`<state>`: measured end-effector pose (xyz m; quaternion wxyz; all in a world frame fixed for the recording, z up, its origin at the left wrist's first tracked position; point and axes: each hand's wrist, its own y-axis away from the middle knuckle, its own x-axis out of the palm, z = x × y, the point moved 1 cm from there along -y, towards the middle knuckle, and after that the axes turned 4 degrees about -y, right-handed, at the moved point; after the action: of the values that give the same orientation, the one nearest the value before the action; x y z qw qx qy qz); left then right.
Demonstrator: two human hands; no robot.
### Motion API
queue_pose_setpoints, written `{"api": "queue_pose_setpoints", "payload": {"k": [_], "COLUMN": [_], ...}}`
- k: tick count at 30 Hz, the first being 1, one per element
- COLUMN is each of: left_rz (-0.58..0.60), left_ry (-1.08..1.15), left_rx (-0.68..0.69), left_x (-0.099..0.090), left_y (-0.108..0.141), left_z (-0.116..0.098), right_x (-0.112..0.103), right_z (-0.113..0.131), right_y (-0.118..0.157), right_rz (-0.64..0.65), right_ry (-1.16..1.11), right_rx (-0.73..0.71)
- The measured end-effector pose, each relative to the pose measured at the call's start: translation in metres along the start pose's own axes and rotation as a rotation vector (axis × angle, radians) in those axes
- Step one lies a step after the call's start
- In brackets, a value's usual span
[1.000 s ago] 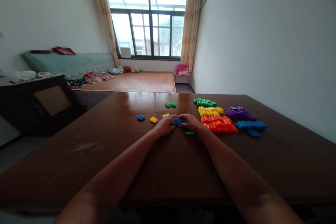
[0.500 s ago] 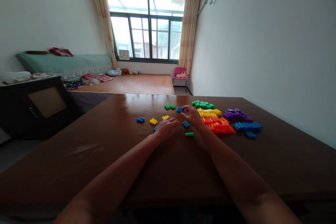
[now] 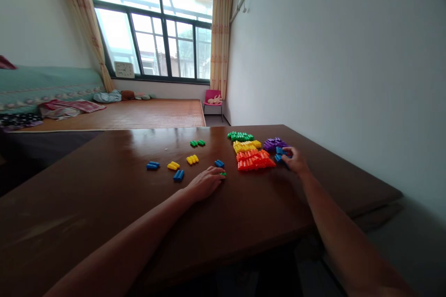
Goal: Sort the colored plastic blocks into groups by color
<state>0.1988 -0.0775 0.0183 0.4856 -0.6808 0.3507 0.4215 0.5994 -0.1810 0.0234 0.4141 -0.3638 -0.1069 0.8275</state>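
My left hand (image 3: 206,182) rests on the brown table, its fingertips over a small green piece (image 3: 223,174). Just beyond it lies a blue pair (image 3: 219,163). At the right, my right hand (image 3: 295,160) has its fingers closed on blue pieces (image 3: 279,151) beside the purple pile (image 3: 274,144); the hand hides part of the blue group. Left of that are rows of orange pieces (image 3: 255,160), yellow pieces (image 3: 245,145) and green pieces (image 3: 240,136). Small yellow groups (image 3: 192,159), blue pairs (image 3: 179,175) and green pairs (image 3: 197,143) lie farther left.
The table (image 3: 114,195) has its right edge near the white wall. Behind it stand a low bed (image 3: 156,112) with cloths and a pink chair (image 3: 213,97) holding a soft toy. A clock (image 3: 124,70) sits by the window.
The view has turned right. My right hand has moved from the middle blue pieces to the blue group at the right. My left hand has shifted onto the green piece.
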Motion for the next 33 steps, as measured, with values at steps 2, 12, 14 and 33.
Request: {"api": "queue_pose_setpoints", "payload": {"k": [2, 12, 14, 33], "left_rz": [-0.022, -0.08, -0.067, 0.127], "left_ry": [-0.029, -0.141, -0.172, -0.221], "left_rx": [-0.048, -0.21, -0.268, -0.966], "left_x": [-0.001, -0.007, -0.008, -0.104], "left_y": [0.0, 0.013, 0.015, 0.094], "left_z": [0.007, 0.037, 0.041, 0.131], "right_x": [-0.03, -0.048, -0.047, 0.177], "right_z": [-0.043, -0.09, -0.084, 0.159], "right_y": [-0.007, 0.004, 0.006, 0.097], "right_rz": [-0.083, 0.012, -0.032, 0.681], "right_ry": [0.086, 0.265, 0.251, 0.254], "right_rx": [0.087, 0.047, 0.027, -0.666]}}
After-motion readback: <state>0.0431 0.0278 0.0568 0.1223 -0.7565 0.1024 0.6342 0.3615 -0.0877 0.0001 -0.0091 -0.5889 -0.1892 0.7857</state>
